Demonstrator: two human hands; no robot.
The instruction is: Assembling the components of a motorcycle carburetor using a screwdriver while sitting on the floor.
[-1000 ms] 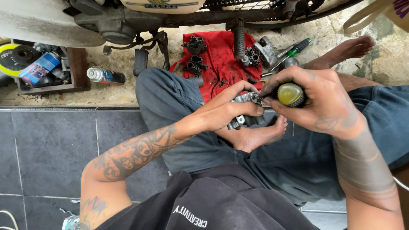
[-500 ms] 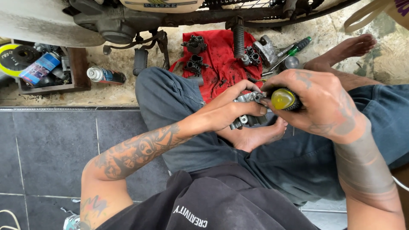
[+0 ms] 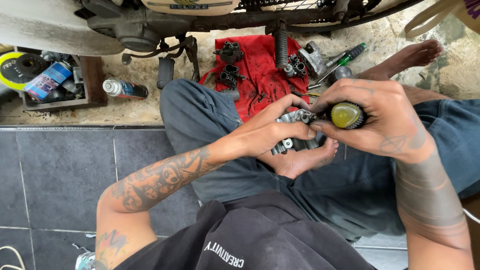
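I sit cross-legged on the floor in dark jeans. My left hand (image 3: 272,127) grips a small grey metal engine part (image 3: 295,131) over my lap, just above my bare foot (image 3: 305,160). My right hand (image 3: 380,120) is closed around a screwdriver with a yellow-green ribbed handle (image 3: 346,115), whose tip points into the metal part. The shaft is hidden by my fingers. Both forearms are tattooed.
A red cloth (image 3: 260,75) ahead of my knees carries several dark metal parts, a black rubber grip (image 3: 281,47) and a green-handled screwdriver (image 3: 345,55). A motorcycle underside (image 3: 165,20) spans the top. A spray can (image 3: 125,89) and a wooden tray of tools (image 3: 55,82) lie at left.
My right hand has turned slightly with the screwdriver handle and shifted a little lower; my left hand keeps the metal part in the same place.
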